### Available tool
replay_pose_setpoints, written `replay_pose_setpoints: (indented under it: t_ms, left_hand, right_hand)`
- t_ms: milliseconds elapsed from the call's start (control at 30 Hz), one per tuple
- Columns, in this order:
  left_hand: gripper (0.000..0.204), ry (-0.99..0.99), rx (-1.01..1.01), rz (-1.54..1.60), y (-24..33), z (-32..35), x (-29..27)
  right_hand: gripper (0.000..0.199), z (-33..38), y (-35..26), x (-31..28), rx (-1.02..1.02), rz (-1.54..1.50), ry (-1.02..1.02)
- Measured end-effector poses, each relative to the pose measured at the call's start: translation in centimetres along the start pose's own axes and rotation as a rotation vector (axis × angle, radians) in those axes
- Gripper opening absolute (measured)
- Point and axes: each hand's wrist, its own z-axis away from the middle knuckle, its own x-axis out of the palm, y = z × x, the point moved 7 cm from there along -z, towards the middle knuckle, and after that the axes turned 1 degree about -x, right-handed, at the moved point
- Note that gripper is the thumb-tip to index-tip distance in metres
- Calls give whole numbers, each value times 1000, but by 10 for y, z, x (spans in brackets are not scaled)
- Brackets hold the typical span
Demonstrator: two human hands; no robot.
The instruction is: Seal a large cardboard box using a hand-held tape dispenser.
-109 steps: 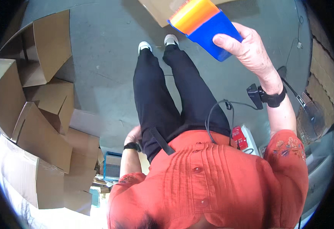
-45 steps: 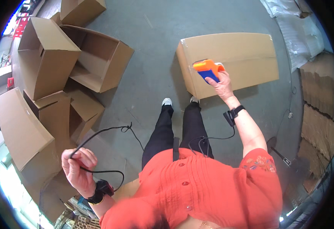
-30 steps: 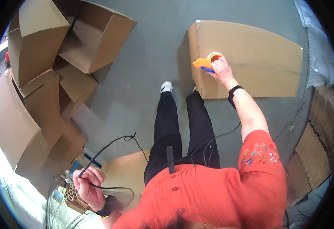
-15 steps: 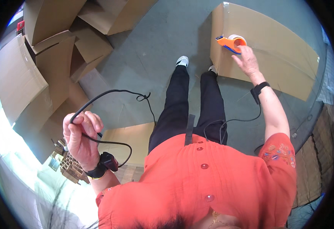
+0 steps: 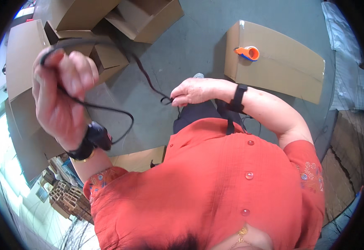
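A black cable point(image 5: 142, 68) runs in a loop from my raised left hand point(image 5: 63, 93) across to my right one. The left hand's fingers are curled round the cable. It also leads back to a small dark device point(image 5: 100, 135) strapped on that wrist. In front of my waist, my right hand point(image 5: 192, 91) pinches the cable at a small knotted loop point(image 5: 165, 100). An orange and blue tape dispenser point(image 5: 248, 53) lies on top of a closed cardboard box point(image 5: 284, 62), apart from both hands.
Several open cardboard boxes point(image 5: 146, 21) stand at the far left. A flat piece of cardboard point(image 5: 140, 160) lies by my left side, and brown cardboard point(image 5: 346, 158) lies at the right. Clear plastic wrap point(image 5: 336, 37) hangs at the far right. Stacked wooden pallets point(image 5: 69, 200) show at lower left.
My right hand has left the tape dispenser and moved left and down to pinch the cable at its knot. My left hand has risen with the cable, up and left.
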Motion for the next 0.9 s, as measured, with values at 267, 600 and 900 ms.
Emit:
replay_pose_setpoints:
  t_ms: [267,600,900]
  left_hand:
    - [45,480,-71,-2213,10,69,-194]
    - [30,-74,-764,-155,-204,136,-43]
    - [28,229,-833,-1355,-194,232,-196]
  right_hand:
    - [34,-8,-89,-73,-28,-420,620]
    - [34,-42,-133,-90,-78,-376,582]
    - [31,175,-65,-53,218,220,572]
